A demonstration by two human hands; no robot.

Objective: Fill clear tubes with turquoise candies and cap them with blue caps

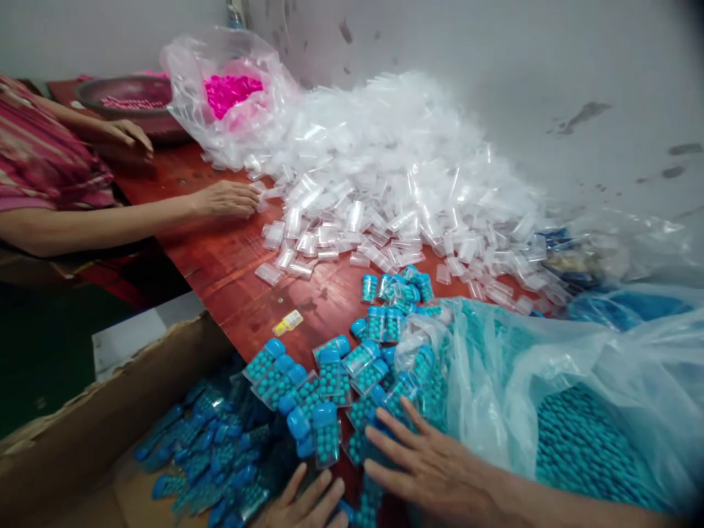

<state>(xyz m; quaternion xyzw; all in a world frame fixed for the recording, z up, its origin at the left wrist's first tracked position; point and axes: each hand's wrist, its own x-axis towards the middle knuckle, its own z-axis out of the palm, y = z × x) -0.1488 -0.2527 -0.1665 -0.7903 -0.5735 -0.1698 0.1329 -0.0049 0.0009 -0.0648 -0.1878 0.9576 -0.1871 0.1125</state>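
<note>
My right hand (434,462) reaches in from the lower right with its fingers spread, over the near side of a loose group of small clear bottles (325,436) with blue caps and turquoise beads inside. Its fingertips lie on or just above some of them. My left hand (308,502), partly cut off by the bottom edge, has its fingers stretched apart beside the bottles at the table's edge. Neither hand grips anything. Below the table edge, a cardboard box (49,447) holds many more filled bottles (220,447).
A large heap of empty clear bottles (385,169) covers the red table (220,271) along the wall. Plastic bags hold turquoise beads (588,440) and pink pieces (231,95). At left, another person's hand (228,199) touches the heap, near a dark basin (126,106).
</note>
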